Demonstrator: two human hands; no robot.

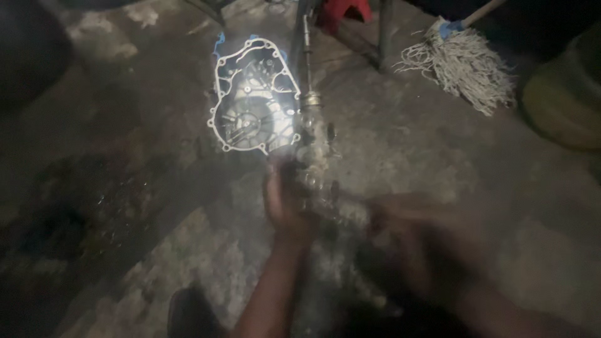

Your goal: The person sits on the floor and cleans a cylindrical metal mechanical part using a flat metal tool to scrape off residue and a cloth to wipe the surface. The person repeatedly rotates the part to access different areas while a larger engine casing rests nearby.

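Two hands were in the shot, both low in the frame and pretty dark. The left hand (285, 200) had its fingers curled shut around the near end of a metal shaft assembly (311, 134), a long greasy part with gears or collars on it that ran up and away from the fingertips. The right hand (407, 231) was smeared with motion blur just to the right of the left one, close against the same part; couldn't tell if its fingers were closed on it or loose.

Just beyond the left fingers, up and a bit left, an engine case cover (250, 100) lay flat on the concrete floor (125, 156), lit bright, pale metal with bolt holes round its rim and bits of blue showing at its top edge. The shaft crossed its right edge.

Well off to the upper right of the right hand, a string mop (466, 59) with a blue collar lay on the floor. Something red (338, 11) sat at the top edge, past the shaft's far end. No packages, labels or signs were readable anywhere.
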